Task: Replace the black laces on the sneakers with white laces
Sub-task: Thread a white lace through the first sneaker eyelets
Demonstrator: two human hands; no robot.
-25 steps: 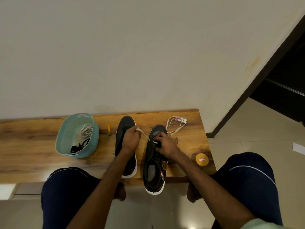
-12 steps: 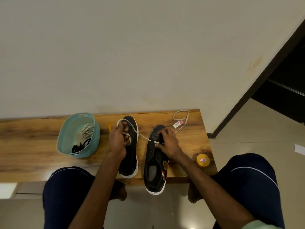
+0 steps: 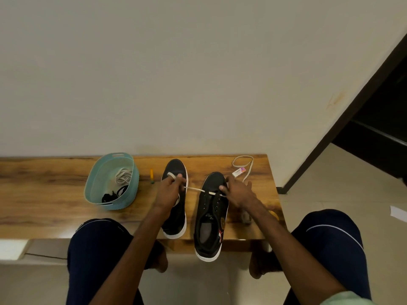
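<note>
The white lace (image 3: pixel 196 189) is gripped by the curled left hand (image 3: pixel 168 192) over the left sneaker (image 3: pixel 176 221) and drawn taut to the right sneaker (image 3: pixel 211 214) on the bench (image 3: pixel 44 194). That sneaker's toe is touched by the right hand (image 3: pixel 239 192), fingers spread; whether lace is pinched cannot be told.

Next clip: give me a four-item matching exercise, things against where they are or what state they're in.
1 teal basket
2 right sneaker
3 left hand
4 small yellow item

A heel overhangs the bench edge
B grips the white lace
C holds spare laces
D lies between teal basket and left sneaker

Pairs: 1-C, 2-A, 3-B, 4-D
</note>
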